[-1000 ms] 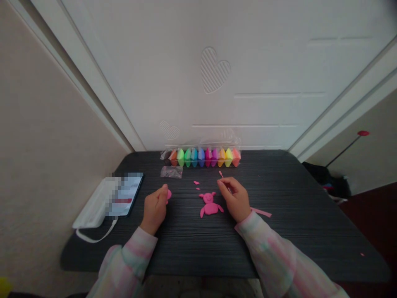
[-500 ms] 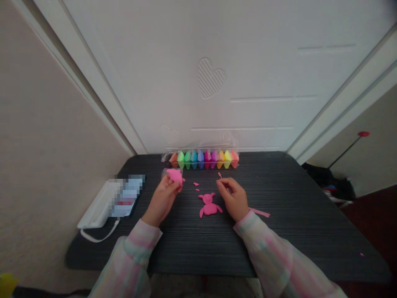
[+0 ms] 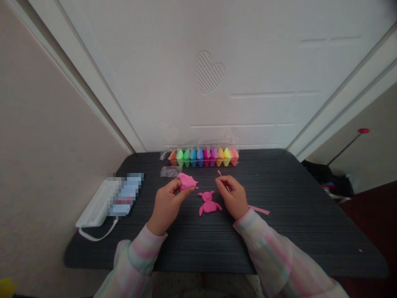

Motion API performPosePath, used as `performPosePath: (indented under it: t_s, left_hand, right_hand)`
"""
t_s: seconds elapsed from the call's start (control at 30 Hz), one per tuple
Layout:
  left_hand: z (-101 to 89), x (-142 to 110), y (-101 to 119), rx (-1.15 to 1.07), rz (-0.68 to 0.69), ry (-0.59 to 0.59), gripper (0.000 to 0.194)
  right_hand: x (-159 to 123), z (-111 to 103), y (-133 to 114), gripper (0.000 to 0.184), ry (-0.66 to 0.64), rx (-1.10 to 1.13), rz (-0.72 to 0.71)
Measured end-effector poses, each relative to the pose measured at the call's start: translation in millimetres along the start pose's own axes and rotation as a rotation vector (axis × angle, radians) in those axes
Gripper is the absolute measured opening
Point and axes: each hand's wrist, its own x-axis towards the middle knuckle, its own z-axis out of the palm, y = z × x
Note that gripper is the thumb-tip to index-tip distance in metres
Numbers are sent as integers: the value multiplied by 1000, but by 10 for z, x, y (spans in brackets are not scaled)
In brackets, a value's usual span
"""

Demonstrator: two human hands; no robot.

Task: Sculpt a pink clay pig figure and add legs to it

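A flattened lump of pink modelling clay [image 3: 187, 181] is pinched between the thumb and fingers of my left hand [image 3: 166, 205], just above the table. My right hand [image 3: 234, 198] closes around a thin pink modelling tool [image 3: 219, 172]; its small rounded tip sticks out past the fingers, and the rest is mostly hidden. Between the hands lies a flat pink clay pig figure [image 3: 210, 207] with head, ears, body and two arms. The little clay scraps near the lump are largely covered by it and my left hand.
Several coloured clay packs [image 3: 200, 157] stand in a row at the back edge, with a crumpled clear wrapper [image 3: 170, 171] before them. A flat pink stick [image 3: 259, 210] lies by my right wrist. A phone [image 3: 126, 194] and a white cabled device [image 3: 96, 207] are on the left.
My left hand has moved right and slightly down with the pink clay, away from the clear wrapper and over the small scraps. My right hand has stayed almost still.
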Motion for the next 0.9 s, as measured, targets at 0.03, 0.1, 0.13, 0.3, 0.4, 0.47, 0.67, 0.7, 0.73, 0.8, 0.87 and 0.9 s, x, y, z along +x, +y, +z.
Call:
performPosePath:
  t_s: [0.03, 0.1, 0.13, 0.3, 0.4, 0.47, 0.67, 0.7, 0.73, 0.8, 0.87, 0.9]
  left_hand:
    - [-2, 1, -16, 15, -1, 8, 26]
    - [-5, 13, -47, 26, -3, 2, 26]
    - [-8, 23, -59, 26, -3, -12, 23]
    - [-35, 60, -117, 4, -21, -85, 19]
    - [-40, 63, -202, -32, -71, -112, 23]
    - [-34, 67, -275, -72, -93, -111, 26]
    - [-18, 99, -451, -137, -138, -63, 25]
    - [-21, 103, -468, -137, -144, -58, 24]
    - [-25, 105, -482, -136, -148, -53, 24]
    - [-35, 107, -500, -128, -152, -41, 25]
    - [-44, 106, -507, -114, -146, -24, 25]
    - [-48, 104, -507, -106, -141, -15, 24]
  right_hand:
    - [0, -2, -4, 14, 0, -2, 0]
    - [0, -6, -11, 14, -1, -5, -1]
    - [0, -7, -14, 13, -1, -7, -2]
    - [-1, -7, -10, 14, 9, -13, -5]
    - [-1, -6, -6, 14, 12, -16, -6]
    - [-1, -7, -8, 14, 9, -16, -7]
    - [-5, -6, -6, 14, 6, -16, -3]
    - [-5, -6, -4, 14, 7, -17, 1]
    - [-6, -6, -3, 14, 8, -18, 4]
    - [-7, -6, -2, 14, 5, -18, 13]
    - [-8, -5, -2, 14, -2, -16, 24]
    - [-9, -5, -3, 14, -6, -14, 30]
